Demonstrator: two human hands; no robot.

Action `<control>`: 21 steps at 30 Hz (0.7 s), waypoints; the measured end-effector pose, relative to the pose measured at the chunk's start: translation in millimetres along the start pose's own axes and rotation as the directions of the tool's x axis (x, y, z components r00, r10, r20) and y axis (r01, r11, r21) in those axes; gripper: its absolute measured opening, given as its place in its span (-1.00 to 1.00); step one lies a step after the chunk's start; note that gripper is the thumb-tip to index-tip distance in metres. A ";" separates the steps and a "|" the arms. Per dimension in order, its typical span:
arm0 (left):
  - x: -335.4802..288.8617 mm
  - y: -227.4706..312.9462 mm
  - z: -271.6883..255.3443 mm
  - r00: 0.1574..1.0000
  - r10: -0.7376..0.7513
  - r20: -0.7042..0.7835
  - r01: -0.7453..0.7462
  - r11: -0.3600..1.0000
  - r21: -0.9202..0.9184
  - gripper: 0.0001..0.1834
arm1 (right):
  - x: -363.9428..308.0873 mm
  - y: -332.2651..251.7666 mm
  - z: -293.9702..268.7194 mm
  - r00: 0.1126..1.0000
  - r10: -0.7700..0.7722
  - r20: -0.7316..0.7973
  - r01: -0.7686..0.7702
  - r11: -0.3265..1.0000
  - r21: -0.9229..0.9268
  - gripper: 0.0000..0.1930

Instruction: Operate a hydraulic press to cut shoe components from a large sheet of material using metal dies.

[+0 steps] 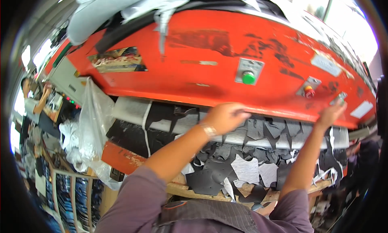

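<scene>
Plastic sheeting [95, 124] hangs at far left, then the left hand [227, 116] curls closed against the lower edge of the orange press head [194, 71], while the right hand [331, 114] presses open fingers there, black cut pieces [226, 168] below both.

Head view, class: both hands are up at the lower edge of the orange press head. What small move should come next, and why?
Probably draw both hands back. The left hand and right hand rest on the lower edge of the orange press head, directly above the cut dark pieces on the bed, so they lie close to the gap. The green button is untouched.
</scene>
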State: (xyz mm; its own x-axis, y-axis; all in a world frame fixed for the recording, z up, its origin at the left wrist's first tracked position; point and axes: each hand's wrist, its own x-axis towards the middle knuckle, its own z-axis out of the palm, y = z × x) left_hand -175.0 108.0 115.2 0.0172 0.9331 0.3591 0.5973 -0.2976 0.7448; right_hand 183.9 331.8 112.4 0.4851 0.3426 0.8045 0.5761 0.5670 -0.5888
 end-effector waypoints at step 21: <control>-270.8 -0.8 -25.1 0.927 -0.375 -0.026 0.346 0.825 0.447 -0.67 | -91.2 -181.3 -46.7 0.761 0.053 0.647 -0.269 0.933 0.240 -0.67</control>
State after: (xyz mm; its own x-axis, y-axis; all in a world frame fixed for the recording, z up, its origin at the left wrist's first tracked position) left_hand -200.3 -149.5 31.5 -0.2289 0.9711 0.0677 0.8569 0.1680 0.4874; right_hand 65.9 162.8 142.2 -0.0261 0.7755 0.6308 0.2492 0.6162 -0.7471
